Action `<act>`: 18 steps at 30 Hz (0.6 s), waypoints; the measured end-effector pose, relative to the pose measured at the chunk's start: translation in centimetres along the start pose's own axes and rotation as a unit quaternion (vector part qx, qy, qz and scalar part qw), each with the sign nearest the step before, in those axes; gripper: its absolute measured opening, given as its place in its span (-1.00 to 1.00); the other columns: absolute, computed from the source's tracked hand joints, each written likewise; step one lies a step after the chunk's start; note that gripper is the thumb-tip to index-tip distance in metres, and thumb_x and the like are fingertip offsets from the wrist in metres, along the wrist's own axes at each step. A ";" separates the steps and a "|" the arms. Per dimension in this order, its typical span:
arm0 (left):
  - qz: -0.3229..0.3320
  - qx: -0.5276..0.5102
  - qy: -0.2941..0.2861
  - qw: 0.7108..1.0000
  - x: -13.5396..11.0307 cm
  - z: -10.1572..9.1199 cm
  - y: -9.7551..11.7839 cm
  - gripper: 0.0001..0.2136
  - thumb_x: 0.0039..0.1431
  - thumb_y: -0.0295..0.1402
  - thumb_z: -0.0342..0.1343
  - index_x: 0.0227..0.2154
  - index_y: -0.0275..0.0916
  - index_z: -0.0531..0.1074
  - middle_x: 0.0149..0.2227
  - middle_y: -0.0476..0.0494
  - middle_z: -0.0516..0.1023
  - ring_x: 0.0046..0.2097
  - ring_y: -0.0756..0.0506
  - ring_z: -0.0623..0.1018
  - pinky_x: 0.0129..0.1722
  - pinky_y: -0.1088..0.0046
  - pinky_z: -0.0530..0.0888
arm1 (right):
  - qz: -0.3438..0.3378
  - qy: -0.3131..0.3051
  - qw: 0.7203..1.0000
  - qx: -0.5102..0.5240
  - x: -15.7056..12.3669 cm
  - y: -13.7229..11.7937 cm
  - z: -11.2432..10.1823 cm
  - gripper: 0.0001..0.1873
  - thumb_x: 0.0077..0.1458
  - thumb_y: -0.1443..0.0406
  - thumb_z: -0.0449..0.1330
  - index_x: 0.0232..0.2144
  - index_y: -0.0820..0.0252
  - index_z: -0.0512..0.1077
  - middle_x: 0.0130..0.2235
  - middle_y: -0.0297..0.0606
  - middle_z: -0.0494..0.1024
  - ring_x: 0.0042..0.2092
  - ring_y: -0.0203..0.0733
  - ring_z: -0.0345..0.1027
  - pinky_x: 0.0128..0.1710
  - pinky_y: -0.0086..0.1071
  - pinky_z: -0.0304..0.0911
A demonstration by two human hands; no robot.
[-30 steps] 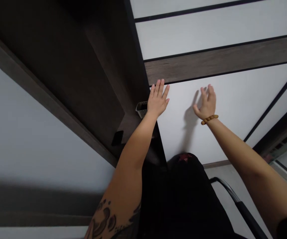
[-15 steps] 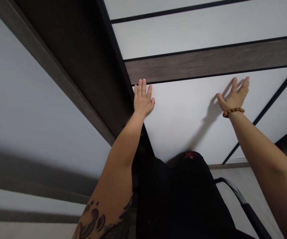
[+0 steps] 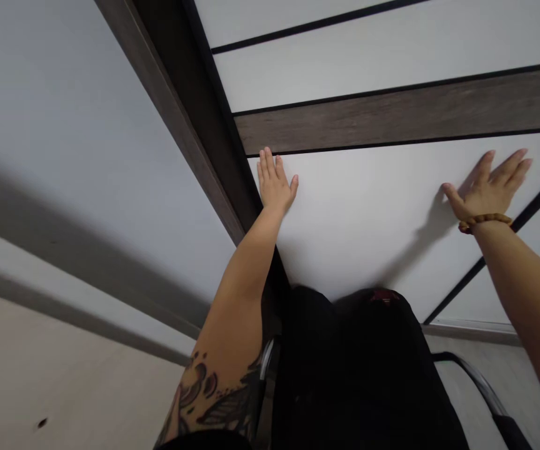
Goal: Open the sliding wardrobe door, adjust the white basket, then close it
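A white sliding door panel (image 3: 368,206) with black strips and a grey-brown wood-look band (image 3: 392,115) fills the middle. My left hand (image 3: 277,181) lies flat on the panel by its left edge, fingers stretched up to the lower border of the band. Farther right, my right hand (image 3: 488,187) is spread against the white surface, or just off it; contact is hard to make out at the palm. A brown beaded bracelet (image 3: 485,220) circles that wrist. Neither hand holds anything.
Left of the panel stand a dark opening (image 3: 164,50) and a wood-look frame edge (image 3: 176,125) beside a pale grey surface (image 3: 64,94). My knees (image 3: 373,325) in black are close to the panel. Chair armrests (image 3: 480,381) flank my legs. A small dark spot (image 3: 42,423) marks the pale floor.
The dark opening between the frame edge and the panel looks narrower. My right hand has shifted to the right with fingers spread wider. My left hand remains flat at the panel's left edge.
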State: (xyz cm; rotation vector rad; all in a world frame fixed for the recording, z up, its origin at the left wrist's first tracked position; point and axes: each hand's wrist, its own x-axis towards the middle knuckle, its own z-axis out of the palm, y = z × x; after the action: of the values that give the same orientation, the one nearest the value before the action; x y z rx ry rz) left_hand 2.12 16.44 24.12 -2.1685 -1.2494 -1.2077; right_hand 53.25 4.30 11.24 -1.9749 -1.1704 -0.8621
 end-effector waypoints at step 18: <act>-0.063 0.052 -0.036 0.996 -0.1 -2.2 0.4 -0.02 0.32 0.30 -0.06 0.50 -0.46 0.05 0.59 -0.51 -0.16 0.60 -0.43 -0.19 0.53 -0.16 -0.35 | -0.051 -0.099 0.983 0.148 -0.6 -2.5 -4.5 0.10 0.15 -0.20 0.06 0.56 0.21 -0.02 0.59 0.17 -0.45 0.51 0.68 -0.54 0.25 0.67 -0.36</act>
State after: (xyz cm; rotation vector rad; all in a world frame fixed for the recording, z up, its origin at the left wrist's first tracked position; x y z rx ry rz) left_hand 1.37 14.72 25.37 -2.1010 -1.4644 -1.0941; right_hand 49.87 1.27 13.76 -1.7970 -1.4338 -0.5121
